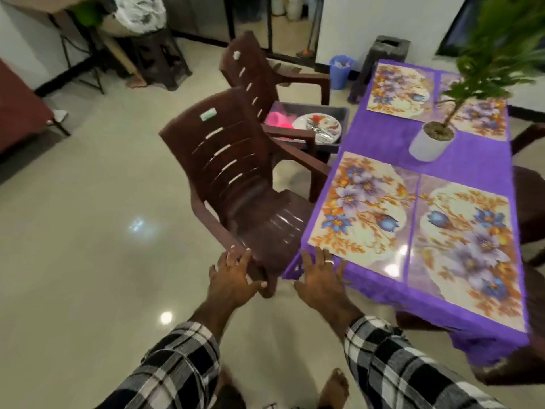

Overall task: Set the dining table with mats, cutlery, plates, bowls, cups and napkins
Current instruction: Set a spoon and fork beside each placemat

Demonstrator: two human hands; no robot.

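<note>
Several floral mats lie on the purple-clothed table (383, 137); the nearest pair are a left mat (358, 205) and a right mat (466, 243). My left hand (233, 278) hovers with fingers spread at the front arm of the near brown chair (236, 172). Over the table's near left corner, my right hand (321, 278) is spread open, holding nothing. A dark tub (343, 112) on the far chair holds a plate with cutlery (320, 126) and a pink cup (275, 119).
A potted plant in a white pot (430, 141) stands mid-table. A second brown chair (259, 69) sits behind the first. More dark chairs (530, 208) line the right side. A blue bin (339, 70) and a dark stool (383, 54) stand by the far wall.
</note>
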